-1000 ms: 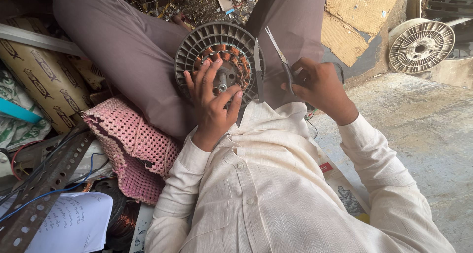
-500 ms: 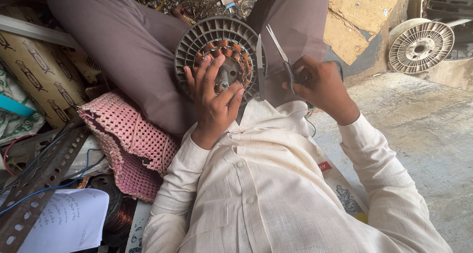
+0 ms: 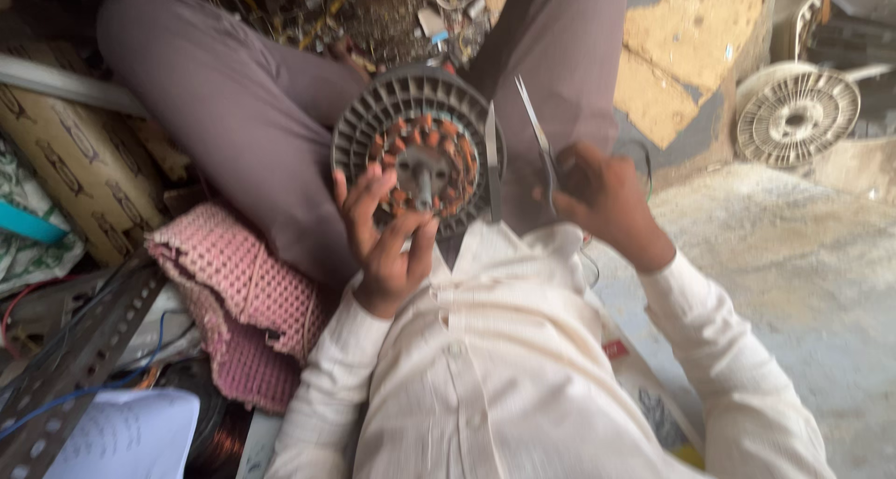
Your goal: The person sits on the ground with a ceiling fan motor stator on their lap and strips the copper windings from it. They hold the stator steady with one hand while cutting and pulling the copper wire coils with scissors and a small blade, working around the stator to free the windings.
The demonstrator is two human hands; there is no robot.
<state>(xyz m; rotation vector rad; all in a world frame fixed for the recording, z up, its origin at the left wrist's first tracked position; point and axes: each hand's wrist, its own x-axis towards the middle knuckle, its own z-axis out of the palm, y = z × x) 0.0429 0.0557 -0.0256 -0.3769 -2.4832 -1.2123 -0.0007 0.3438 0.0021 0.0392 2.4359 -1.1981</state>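
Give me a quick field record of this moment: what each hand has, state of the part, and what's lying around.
left hand: fingers spread on the face of the round grey motor part, holding it against the lap
right hand: grips open scissors, blades pointing up beside the part
part state: copper windings exposed around a central hub
left of the person: pink knitted cloth, perforated metal strip, white paper
far right: second round finned part on the floor
image: motion-blurred
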